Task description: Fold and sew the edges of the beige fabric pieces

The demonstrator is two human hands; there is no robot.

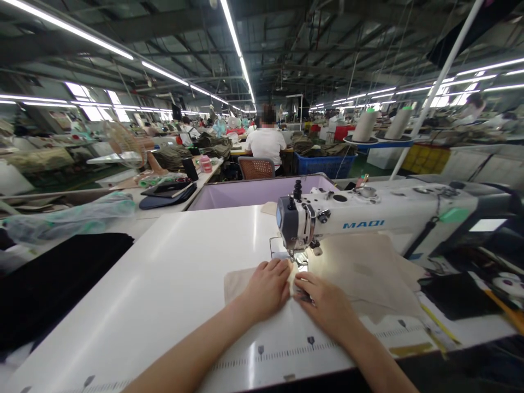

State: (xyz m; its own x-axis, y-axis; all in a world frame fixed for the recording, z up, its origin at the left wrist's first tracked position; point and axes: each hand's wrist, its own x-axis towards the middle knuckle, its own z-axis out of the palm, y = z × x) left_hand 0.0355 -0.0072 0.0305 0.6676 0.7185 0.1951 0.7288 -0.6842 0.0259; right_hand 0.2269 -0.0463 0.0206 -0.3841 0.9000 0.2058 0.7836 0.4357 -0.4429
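Observation:
A white sewing machine (360, 215) stands on the white table (164, 284), its needle area lit. Just in front of the presser foot (302, 261), my left hand (270, 286) lies palm down on a beige cloth piece (235, 284), fingers close together and pressing it. To its right, my right hand (325, 300) has curled fingers at the cloth's edge, around a small dark metallic object (303, 296) mostly hidden by them. More beige fabric (360, 267) lies right of the needle, under the machine arm.
Black cloth (61, 284) and a clear plastic bag (73, 215) lie at the left. Behind the table are a lilac bin (245, 191), a fan (131, 147) and a seated person (266, 143). Thread cones (364, 126) stand behind the machine. Yellow tape (440, 322) lies at the right.

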